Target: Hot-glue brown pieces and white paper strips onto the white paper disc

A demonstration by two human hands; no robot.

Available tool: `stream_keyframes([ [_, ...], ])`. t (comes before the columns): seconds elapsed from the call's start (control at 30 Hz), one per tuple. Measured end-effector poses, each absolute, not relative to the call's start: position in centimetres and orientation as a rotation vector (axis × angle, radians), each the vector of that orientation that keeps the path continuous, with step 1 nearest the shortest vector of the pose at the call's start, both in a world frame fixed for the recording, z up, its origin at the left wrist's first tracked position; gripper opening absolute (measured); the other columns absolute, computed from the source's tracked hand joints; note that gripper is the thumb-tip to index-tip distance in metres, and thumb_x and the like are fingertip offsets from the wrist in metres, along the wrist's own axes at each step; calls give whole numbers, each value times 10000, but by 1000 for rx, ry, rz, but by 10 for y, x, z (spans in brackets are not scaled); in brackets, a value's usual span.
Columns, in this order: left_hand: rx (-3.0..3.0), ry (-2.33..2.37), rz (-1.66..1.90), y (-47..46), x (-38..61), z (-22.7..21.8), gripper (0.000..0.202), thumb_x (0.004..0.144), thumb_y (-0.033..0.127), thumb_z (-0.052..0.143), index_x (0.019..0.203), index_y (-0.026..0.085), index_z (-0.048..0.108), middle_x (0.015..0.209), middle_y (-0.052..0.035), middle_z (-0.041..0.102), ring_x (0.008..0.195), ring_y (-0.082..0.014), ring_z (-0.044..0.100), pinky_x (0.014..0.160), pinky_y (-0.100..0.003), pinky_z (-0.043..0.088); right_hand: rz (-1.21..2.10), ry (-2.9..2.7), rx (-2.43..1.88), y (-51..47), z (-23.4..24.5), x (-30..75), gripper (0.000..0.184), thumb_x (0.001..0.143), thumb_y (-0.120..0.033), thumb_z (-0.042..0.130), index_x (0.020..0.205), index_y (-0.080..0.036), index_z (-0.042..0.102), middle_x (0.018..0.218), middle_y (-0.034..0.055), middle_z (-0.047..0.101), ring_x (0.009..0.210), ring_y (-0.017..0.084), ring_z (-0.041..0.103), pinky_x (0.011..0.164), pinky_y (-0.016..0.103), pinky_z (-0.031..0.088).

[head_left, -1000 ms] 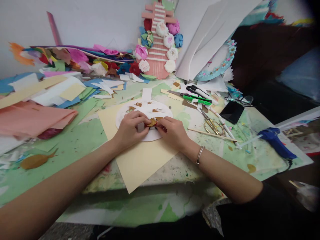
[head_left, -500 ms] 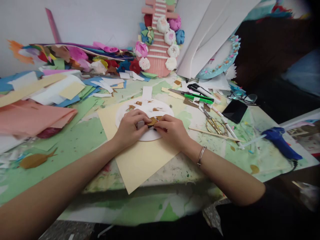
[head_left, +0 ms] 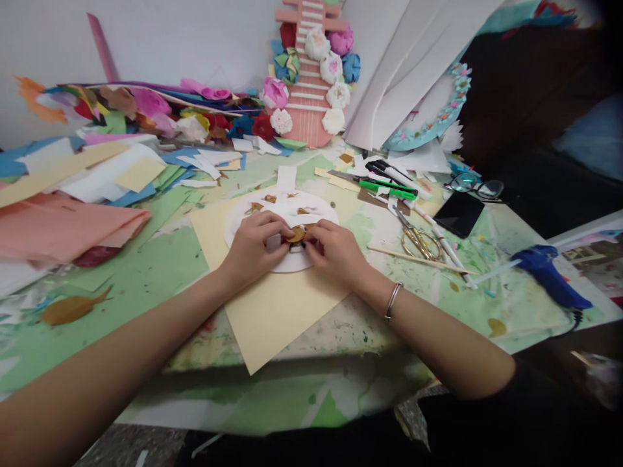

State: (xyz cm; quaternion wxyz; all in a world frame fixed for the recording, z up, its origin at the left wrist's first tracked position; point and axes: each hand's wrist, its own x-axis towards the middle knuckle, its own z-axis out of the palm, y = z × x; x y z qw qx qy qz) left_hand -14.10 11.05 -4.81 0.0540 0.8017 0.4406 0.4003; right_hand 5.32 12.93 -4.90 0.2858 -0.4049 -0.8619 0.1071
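My left hand (head_left: 257,245) and my right hand (head_left: 335,251) meet over a white paper disc (head_left: 234,217) with a tab at its top. Between their fingertips is a small brown paper piece (head_left: 296,234), leaf-like in shape and partly hidden by the fingers. Both hands pinch it from either side. Several other brown bits and white strips lie on the upper part of the disc. Beneath the disc, a cream paper sheet (head_left: 272,318) lies at an angle on the green-stained tabletop. A bracelet circles my right wrist.
To the right lie gold-handled scissors (head_left: 419,240), a wooden stick (head_left: 413,257), a green cutter (head_left: 389,188), a phone (head_left: 458,213), glasses (head_left: 474,185) and a blue glue gun (head_left: 552,275). Coloured paper (head_left: 73,224) piles up at left. A flowered pink paper guitar (head_left: 306,123) stands behind.
The fingers of both hands have shifted very slightly around the brown piece, which shows a little differently between them. The disc and tools stay where they were.
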Motion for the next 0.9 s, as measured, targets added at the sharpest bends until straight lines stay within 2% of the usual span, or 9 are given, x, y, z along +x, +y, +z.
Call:
stream_keyframes([
  [0.13,2430,1285,1232,110,-141,-47,83,792,174,621,845,196,681,929,-60,675,885,-210,612,828,-389,479,284,-2248,-1109,131,-52,50,109,837,-171,585,738,-153,626,738,33,584,677,140,522,637,263,382],
  [0.33,2487,1317,1206,110,-142,-49,91,779,214,674,865,187,671,939,-70,663,899,-225,609,832,-402,476,294,-2213,-1036,130,-52,53,147,840,-158,557,707,-158,619,701,29,569,665,140,514,630,260,385],
  [0.43,2488,1337,1189,110,-142,-50,69,786,204,658,854,200,665,934,-59,661,901,-215,608,836,-395,474,376,-2207,-987,129,-49,58,91,784,-127,582,755,-161,661,715,28,589,657,137,526,632,256,403],
  [0.53,2485,1320,1181,110,-142,-49,102,768,199,665,870,203,663,946,-60,662,912,-218,608,835,-390,477,412,-2201,-956,129,-48,62,141,729,-92,601,817,-161,688,758,30,610,642,129,528,623,250,411],
  [0.8,2527,1331,1155,108,-143,-49,125,774,203,673,897,206,649,971,-62,650,932,-223,603,850,-401,455,431,-2254,-941,126,-49,58,166,758,-56,579,834,-171,673,740,1,639,649,115,537,637,232,402],
  [0.9,2637,1367,1158,105,-142,-50,117,803,226,660,917,215,638,1052,-76,656,1005,-247,605,917,-451,408,428,-2242,-941,128,-50,59,178,750,-43,583,839,-166,677,743,2,646,651,112,544,641,231,409],
])
